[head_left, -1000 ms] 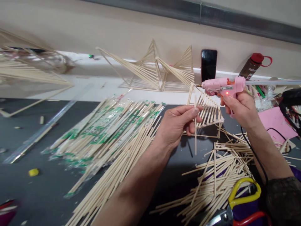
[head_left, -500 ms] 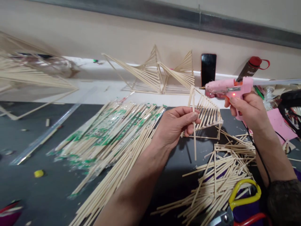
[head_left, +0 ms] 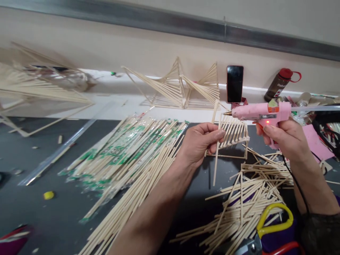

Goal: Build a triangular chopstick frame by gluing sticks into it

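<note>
Between the thumb and fingers of my left hand (head_left: 203, 141) a thin wooden stick (head_left: 215, 164) is pinched, held nearly upright. My right hand (head_left: 288, 136) grips a pink hot glue gun (head_left: 261, 112) whose small red light is lit. Its brass nozzle points left, close to the upper end of the stick; whether they touch I cannot tell. Just behind my left fingers stands a small frame of wooden sticks (head_left: 235, 132) with many slats, partly hidden by the hand. A larger twisted stick structure (head_left: 164, 86) rests on the white ledge behind.
Left of my forearm lie plastic-wrapped stick packs (head_left: 119, 152) and loose long sticks (head_left: 138, 191). A pile of short sticks (head_left: 247, 198) and yellow-and-red-handled scissors (head_left: 276, 225) are at lower right. A phone (head_left: 235, 84), a bottle (head_left: 278, 85) and a clear ruler (head_left: 58, 152) are around.
The glue gun has moved slightly down and levelled, its nozzle nearer the stick's top. The stick in my left hand leans a little more, its lower end shifted left. The view has shifted slightly.
</note>
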Demonstrator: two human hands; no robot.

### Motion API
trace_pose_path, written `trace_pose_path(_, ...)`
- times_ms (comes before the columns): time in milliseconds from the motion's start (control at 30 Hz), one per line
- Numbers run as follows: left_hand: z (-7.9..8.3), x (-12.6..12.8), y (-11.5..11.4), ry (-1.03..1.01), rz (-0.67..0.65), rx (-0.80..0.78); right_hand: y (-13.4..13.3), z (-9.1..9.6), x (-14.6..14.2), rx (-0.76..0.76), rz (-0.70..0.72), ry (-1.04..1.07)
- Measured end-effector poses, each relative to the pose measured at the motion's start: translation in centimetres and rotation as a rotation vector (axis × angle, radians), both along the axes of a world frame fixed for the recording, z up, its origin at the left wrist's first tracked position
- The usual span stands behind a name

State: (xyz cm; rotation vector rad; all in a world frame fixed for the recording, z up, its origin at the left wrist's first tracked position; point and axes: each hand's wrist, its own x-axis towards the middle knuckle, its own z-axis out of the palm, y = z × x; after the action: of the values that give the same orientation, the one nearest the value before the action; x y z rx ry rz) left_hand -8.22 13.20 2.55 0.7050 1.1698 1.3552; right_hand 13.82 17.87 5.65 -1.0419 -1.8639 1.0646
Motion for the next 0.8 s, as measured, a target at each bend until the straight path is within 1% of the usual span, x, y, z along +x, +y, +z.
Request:
trace_pose_path(400, -0.04, 0.20, 0.05, 0.001, -0.025, -0.018, 0.53, -0.97, 0.00, 0.127, 0.001, -0.078)
trace_pose_path(667, -0.22, 0.17, 0.11, 0.006, -0.026, -0.016, 0.35, -0.59, -0.03, 0.096, 0.015, -0.081)
trace_pose_path(800, -0.23, 0.18, 0.10, -0.002, -0.034, -0.006, 0.37, -0.68, 0.01, 0.114, 0.014, -0.082)
